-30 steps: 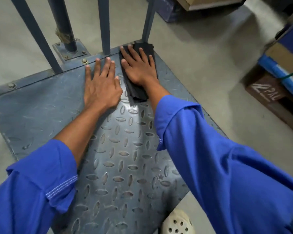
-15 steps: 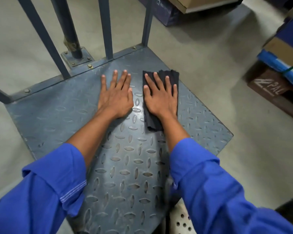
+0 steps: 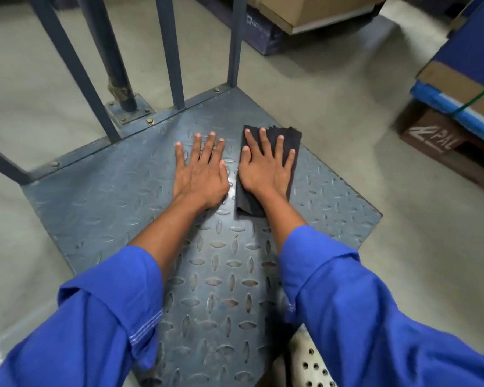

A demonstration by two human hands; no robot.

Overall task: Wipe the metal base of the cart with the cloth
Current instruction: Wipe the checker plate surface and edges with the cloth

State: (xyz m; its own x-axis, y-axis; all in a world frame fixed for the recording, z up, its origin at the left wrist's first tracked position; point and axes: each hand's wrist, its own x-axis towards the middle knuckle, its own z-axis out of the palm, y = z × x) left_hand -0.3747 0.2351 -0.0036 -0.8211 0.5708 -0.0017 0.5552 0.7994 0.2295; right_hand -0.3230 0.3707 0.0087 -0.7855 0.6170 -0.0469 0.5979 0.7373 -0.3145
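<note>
I'm pressing my right hand (image 3: 266,169), fingers spread wide, flat on the dark folded cloth (image 3: 291,139) for wiping pressure; cloth is lying far-right on the grey diamond-plate metal cart base (image 3: 109,196). My left hand (image 3: 200,171), fingers straight, is bracing on bare plate beside it

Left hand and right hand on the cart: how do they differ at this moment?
The right hand presses flat on the dark cloth; the left hand rests directly on the bare metal base. The right hand lies nearer the base's right edge; the left hand lies nearer its middle. Shared: both lie palm down, open and spread, pointing toward the upright bars.
</note>
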